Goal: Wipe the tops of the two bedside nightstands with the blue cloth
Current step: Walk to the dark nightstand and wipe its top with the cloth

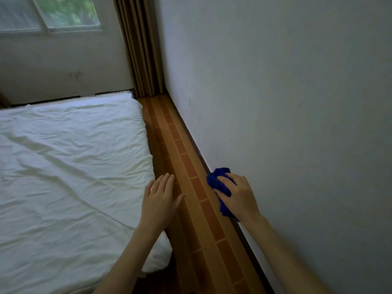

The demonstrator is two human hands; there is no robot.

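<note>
Left hand spread | right hand grips blue cloth | white bed, brick-patterned floor, wall

This is a bedroom in a home. A bed with a rumpled white sheet fills the left side, its far end against a plain wall under a window with greenery outside. A brown pleated curtain hangs in the corner. A narrow strip of brick-patterned orange floor runs between the bed and a bare pale wall.
</note>
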